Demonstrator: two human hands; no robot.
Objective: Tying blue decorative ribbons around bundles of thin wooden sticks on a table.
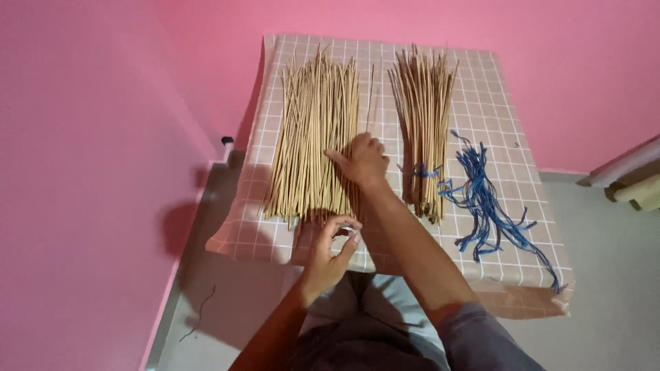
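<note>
A wide loose pile of thin tan sticks [313, 130] lies on the left half of a small table with a checked cloth [495, 117]. My right hand [363, 159] rests on the pile's right edge, fingers spread over the sticks. My left hand [330, 251] hovers at the pile's near ends by the table's front edge, fingers curled with thumb and forefinger almost meeting; whether it pinches a stick is unclear. To the right lies a tighter bundle of sticks [423, 117], tied with a blue thread [423, 172] near its lower end.
Several loose blue threads [491, 206] lie on the cloth at the right, trailing toward the front right corner. Pink walls close in behind and on the left. A grey floor surrounds the table, with a furniture edge [629, 175] at the far right.
</note>
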